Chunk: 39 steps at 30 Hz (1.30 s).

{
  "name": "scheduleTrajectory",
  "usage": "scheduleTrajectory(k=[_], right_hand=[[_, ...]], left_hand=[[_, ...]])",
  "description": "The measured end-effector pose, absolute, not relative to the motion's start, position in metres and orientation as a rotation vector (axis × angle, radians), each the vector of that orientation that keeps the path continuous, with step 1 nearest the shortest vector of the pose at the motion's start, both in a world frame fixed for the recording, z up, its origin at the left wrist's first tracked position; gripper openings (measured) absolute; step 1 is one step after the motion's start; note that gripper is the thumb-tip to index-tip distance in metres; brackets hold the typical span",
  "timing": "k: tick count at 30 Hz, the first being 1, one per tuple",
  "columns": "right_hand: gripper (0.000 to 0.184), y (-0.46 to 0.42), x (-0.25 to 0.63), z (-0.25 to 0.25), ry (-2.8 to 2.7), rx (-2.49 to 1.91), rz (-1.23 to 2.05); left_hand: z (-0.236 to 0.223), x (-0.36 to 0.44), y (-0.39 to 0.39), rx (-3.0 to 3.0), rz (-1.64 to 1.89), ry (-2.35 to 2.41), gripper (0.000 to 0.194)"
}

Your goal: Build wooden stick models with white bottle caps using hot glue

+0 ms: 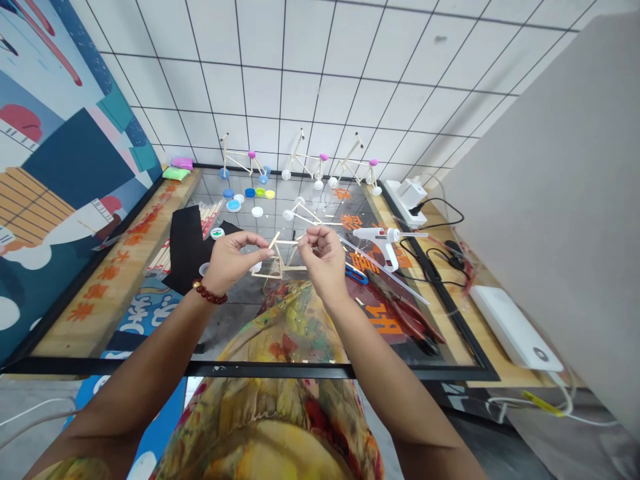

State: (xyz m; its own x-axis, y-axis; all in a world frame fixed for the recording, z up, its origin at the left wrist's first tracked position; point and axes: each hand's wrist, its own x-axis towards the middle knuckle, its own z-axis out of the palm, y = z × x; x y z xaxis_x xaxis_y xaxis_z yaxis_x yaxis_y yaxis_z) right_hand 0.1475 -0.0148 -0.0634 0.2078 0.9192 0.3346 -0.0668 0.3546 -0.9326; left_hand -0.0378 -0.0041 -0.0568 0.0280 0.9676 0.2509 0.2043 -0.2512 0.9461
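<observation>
Clear plastic packet [158, 263] of red-banded sticks [212, 217] lies, part-hidden, left of the pale wooden frame [280, 263] the left hand [234, 256] pinches; the right hand [324, 259] has an unclear hold.

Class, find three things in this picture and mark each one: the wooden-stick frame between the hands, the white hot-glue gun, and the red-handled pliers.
Wooden-stick frame [287, 243]: head view, on its upper stick.
White hot-glue gun [371, 234]: head view, on its body.
Red-handled pliers [407, 316]: head view, on the handles.

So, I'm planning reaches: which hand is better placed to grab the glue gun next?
The right hand, likely: it's nearer the glue gun, while the left hand is farther away.
</observation>
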Motion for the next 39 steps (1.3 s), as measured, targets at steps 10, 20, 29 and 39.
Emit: scheduleTrajectory(k=[10, 20, 29, 39], right_hand=[[0.027, -0.014, 0.15, -0.065, -1.15, -0.963, 0.829], [0.028, -0.013, 0.149, -0.067, -1.188, -0.943, 0.823], [0.028, -0.013, 0.151, -0.067, -1.186, -0.947, 0.817], [0.028, -0.014, 0.151, -0.067, -1.174, -0.919, 0.83]], left_hand=[[-0.055, -0.039, -0.001, 1.507, 1.317, 1.053, 0.058], [-0.056, -0.037, 0.004, 1.537, 1.192, 0.889, 0.082], [-0.062, -0.038, 0.012, 1.465, 1.144, 0.801, 0.079], [-0.061, -0.034, 0.009, 1.439, 1.177, 0.814, 0.07]])
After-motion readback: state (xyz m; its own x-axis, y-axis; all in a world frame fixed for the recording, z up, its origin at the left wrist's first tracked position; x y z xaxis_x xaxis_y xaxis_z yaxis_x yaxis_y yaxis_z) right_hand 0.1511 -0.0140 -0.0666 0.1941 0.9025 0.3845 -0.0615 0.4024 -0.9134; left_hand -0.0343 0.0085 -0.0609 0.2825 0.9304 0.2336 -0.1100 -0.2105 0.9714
